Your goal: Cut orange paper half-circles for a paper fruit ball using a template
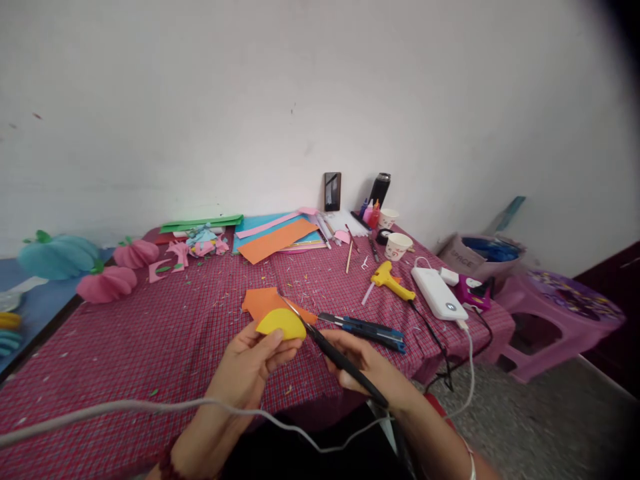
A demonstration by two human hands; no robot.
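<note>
My left hand point(255, 363) pinches a yellow half-round piece of paper point(281, 323) between thumb and fingers, above the front part of the table. Black-handled scissors point(345, 363) are gripped in my right hand point(357, 360), their blades pointing up and left at the right edge of the yellow paper. Whether the blades touch the paper is hard to make out. Behind the yellow piece lies a cut sheet of orange paper point(260, 300). A blue and black box cutter point(370, 330) rests just beyond my right hand.
A yellow glue gun point(393, 281), a white power bank point(439, 293) and paper cups point(399, 246) stand at the right. Coloured sheets point(280, 239) lie along the back. Paper pumpkins point(107, 283) sit at the left. A white cable point(165, 404) crosses in front of my forearms.
</note>
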